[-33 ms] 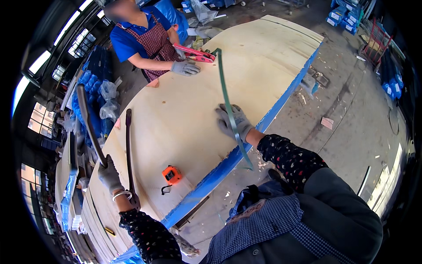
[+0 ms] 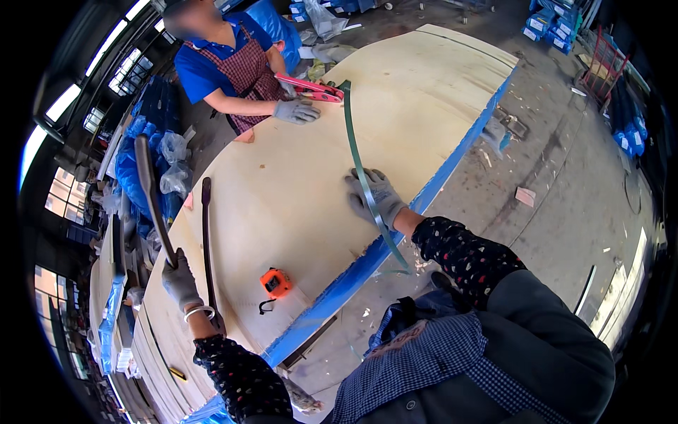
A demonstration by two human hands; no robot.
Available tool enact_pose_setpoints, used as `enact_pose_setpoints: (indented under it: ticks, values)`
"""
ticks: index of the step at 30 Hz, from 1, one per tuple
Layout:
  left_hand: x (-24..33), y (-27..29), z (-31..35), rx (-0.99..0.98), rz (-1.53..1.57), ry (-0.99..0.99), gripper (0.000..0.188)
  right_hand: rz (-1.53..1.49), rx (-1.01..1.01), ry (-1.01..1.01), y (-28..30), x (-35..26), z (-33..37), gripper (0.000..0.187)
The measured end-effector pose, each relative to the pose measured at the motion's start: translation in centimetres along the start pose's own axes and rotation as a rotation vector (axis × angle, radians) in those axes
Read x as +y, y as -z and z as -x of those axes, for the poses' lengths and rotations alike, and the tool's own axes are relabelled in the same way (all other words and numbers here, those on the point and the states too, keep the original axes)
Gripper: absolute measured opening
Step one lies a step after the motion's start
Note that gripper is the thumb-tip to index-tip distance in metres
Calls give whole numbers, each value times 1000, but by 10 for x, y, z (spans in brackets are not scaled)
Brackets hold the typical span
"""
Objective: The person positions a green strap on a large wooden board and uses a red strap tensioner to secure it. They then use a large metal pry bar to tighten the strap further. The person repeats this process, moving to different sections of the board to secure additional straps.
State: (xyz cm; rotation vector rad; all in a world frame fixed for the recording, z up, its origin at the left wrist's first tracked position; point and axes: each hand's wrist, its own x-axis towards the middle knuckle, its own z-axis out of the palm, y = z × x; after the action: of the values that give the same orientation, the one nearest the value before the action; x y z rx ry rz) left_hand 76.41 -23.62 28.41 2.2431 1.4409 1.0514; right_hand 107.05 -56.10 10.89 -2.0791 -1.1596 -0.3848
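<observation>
My left hand, in a grey glove, is closed round the lower part of a long dark metal handle that slants up and away to the left. A second dark handle lies on the pale wooden sheet just right of it; I cannot tell whether the two are joined. My gloved right hand rests flat on the sheet near its blue edge, fingers apart. Across that hand runs a green strap, its near end hanging past the edge. An orange tape measure sits between my hands.
Across the sheet stands a co-worker in a checked apron, one gloved hand on the wood, the other at a red strapping tool by the strap's far end. Blue-wrapped bundles stand at left; a red hand cart is far right.
My left hand and the handle in it have shifted slightly to the right. The strap has moved a little, and my right hand stays in place.
</observation>
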Motion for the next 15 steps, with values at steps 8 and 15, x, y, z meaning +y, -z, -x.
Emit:
enact_pose_setpoints:
  ticks: [8, 15]
  values:
    - [-15, -76, 30, -166, -326, -194, 36, -41, -196, 57, -2, 35, -4, 42]
    - [-7, -108, 63, -259, -427, -147, 37, 152, -189, 62, -4, 50, -1, 54]
